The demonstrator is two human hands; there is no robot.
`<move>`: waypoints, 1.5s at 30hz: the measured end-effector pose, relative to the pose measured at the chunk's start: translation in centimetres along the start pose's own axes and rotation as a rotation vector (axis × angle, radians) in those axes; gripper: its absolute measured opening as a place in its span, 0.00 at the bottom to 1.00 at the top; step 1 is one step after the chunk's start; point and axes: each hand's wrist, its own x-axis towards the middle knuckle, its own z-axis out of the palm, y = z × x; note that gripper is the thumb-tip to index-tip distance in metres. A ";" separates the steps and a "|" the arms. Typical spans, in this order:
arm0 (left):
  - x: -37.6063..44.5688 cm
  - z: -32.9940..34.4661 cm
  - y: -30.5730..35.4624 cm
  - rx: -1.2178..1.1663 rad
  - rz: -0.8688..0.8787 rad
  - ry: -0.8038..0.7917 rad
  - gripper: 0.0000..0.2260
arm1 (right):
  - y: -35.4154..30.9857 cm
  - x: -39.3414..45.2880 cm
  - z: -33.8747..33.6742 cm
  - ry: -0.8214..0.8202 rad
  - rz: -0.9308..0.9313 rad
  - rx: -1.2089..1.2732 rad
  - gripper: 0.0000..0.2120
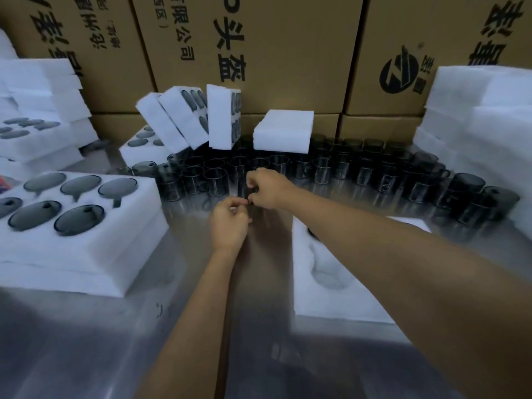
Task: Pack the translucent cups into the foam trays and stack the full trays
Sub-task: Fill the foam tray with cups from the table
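Both hands are meeting over one translucent cup (244,188) at the front edge of the crowd of loose cups (331,165) standing across the middle of the counter (201,355). The right hand (269,188) is curling its fingers (254,180) round the cup from the far side. The left hand (229,223) is coming in below it with its fingers (240,207) bent, seeming to pinch the cup's near edge, though the blur is making it hard to say exactly what that hand is holding.

Just beside the right forearm, an open foam tray (316,283) is lying with its pockets showing bare where they are visible, so this looks like the tray now being filled, and it is barely begun. The arm is hiding part of it.

To the left, a full tray (86,240) is sitting on top of another slab of foam, all six of its pockets holding dark cups; that stack is under way. More filled trays (184,119) are leaning and lying at the back, and another pile (34,131) is rising at the far left. A stack of plain foam (475,110) is waiting at the right, with cardboard boxes (288,38) walling in everything behind.

Judging by the many cups still loose, a good share of the packing is remaining, with several trays' worth to go.
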 end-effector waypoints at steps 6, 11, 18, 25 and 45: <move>-1.1 -0.4 0.9 -0.118 -0.018 -0.010 0.12 | 0.2 -5.0 -3.4 0.073 -0.087 0.078 0.05; -3.9 -0.4 3.8 -0.283 0.026 -0.178 0.13 | 0.1 -11.0 -7.8 0.163 -0.139 0.127 0.08; -8.9 -0.6 6.7 -0.316 0.140 -0.365 0.19 | -0.1 -19.4 -10.6 0.106 -0.042 0.229 0.08; -12.4 -0.8 6.8 -0.269 0.097 -0.454 0.11 | 0.5 -24.0 -6.6 0.157 0.041 0.157 0.25; -11.3 -0.1 5.2 -0.161 0.105 -0.473 0.13 | 1.0 -26.9 -2.9 0.187 -0.111 -0.073 0.39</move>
